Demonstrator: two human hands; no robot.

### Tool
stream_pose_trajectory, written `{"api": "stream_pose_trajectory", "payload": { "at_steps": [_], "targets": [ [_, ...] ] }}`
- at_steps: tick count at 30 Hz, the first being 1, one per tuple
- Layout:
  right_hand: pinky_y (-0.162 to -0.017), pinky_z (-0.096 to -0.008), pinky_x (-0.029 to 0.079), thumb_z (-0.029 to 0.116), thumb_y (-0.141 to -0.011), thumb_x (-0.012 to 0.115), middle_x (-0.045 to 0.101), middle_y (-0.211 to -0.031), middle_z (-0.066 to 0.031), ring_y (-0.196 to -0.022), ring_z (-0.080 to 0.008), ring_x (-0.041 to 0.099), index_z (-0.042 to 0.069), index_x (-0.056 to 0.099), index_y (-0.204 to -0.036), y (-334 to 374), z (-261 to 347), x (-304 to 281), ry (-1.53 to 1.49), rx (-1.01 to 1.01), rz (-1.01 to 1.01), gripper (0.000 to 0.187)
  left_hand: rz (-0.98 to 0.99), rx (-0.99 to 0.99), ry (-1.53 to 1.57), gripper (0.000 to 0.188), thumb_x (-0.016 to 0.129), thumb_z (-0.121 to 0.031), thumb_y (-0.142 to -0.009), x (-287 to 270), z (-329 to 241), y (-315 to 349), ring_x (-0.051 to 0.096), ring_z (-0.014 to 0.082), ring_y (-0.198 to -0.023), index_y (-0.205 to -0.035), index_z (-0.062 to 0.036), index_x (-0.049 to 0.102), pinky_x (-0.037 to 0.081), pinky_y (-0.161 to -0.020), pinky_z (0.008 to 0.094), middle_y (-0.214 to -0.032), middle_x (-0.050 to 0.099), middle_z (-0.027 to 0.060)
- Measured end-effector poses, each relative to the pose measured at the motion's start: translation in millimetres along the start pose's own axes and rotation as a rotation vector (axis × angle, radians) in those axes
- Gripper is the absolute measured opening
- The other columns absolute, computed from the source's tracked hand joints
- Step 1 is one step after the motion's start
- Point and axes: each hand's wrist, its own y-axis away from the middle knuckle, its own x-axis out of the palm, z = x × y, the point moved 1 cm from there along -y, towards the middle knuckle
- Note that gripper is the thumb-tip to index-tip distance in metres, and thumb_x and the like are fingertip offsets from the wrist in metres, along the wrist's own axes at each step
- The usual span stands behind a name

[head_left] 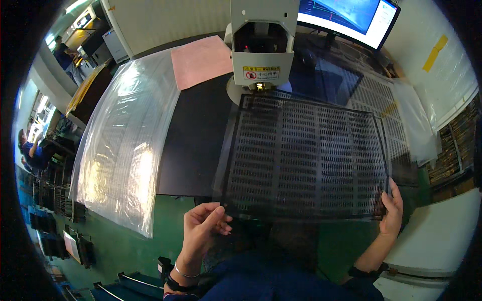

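Observation:
A dark, see-through film sheet (306, 155) printed with rows of small slot shapes spans the space before me. Its far edge reaches under the head of a white bench machine (261, 62), and its near edge sticks out past the black table (188, 145). My left hand (205, 223) is closed in a pinch at the sheet's near left corner, thumb on top. At the near right corner, my right hand (392, 208) grips the side edge between thumb and fingers. Part of the right-hand fingers is hidden by the sheet.
A clear plastic sleeve (123, 135) overhangs the table's front at left, next to a pink sheet (201, 62). A monitor (346, 22), a mouse (308, 57) and another patterned film (374, 93) lie to the right. Two people are at work far left.

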Motion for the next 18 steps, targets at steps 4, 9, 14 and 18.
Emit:
{"api": "stream_pose_trajectory", "payload": {
  "at_steps": [4, 9, 14, 18],
  "targets": [
    [-0.089, -0.0314, 0.043, 0.005, -0.081, 0.056, 0.055, -0.114, -0.0133, -0.100, -0.0200, 0.056, -0.005, 0.037, -0.129, -1.0, 0.9, 2.6, -0.008, 0.006, 0.012, 0.053, 0.001, 0.002, 0.014, 0.019, 0.060, -0.011, -0.085, -0.3, 1.2, -1.5, 0.061, 0.0154, -0.055, -0.094, 0.0052, 0.058, 0.052, -0.049, 0.0243, -0.075, 0.064, 0.0154],
    [-0.089, -0.0312, 0.043, 0.005, -0.080, 0.057, 0.056, -0.113, -0.0127, -0.099, -0.0200, 0.056, -0.004, 0.038, -0.129, -1.0, 0.9, 3.2, 0.017, -0.004, -0.009, 0.053, -0.012, 0.004, -0.005, 0.019, 0.059, -0.011, -0.085, 0.6, 0.3, -1.6, 0.061, 0.0154, -0.056, -0.094, 0.0051, 0.058, 0.052, -0.050, 0.0245, -0.075, 0.064, 0.0148],
    [-0.088, -0.0304, 0.043, 0.005, -0.080, 0.057, 0.056, -0.112, -0.0121, -0.098, -0.0198, 0.056, -0.004, 0.039, -0.129, -0.5, -2.6, 4.0, -0.002, -0.015, -0.020, 0.053, -0.012, 0.024, -0.018, 0.019, 0.059, -0.011, -0.085, -2.6, -0.2, -0.1, 0.061, 0.0157, -0.057, -0.094, 0.0050, 0.058, 0.051, -0.050, 0.0247, -0.075, 0.064, 0.0145],
    [-0.087, -0.0303, 0.043, 0.005, -0.079, 0.058, 0.057, -0.110, -0.0120, -0.097, -0.0197, 0.056, -0.003, 0.039, -0.129, 1.1, 0.2, 7.0, -0.005, -0.014, -0.036, 0.054, -0.031, 0.014, -0.038, 0.020, 0.059, -0.011, -0.085, -0.7, 0.3, -2.5, 0.061, 0.0160, -0.056, -0.094, 0.0059, 0.058, 0.051, -0.050, 0.0254, -0.075, 0.064, 0.0151]
  ]
}}
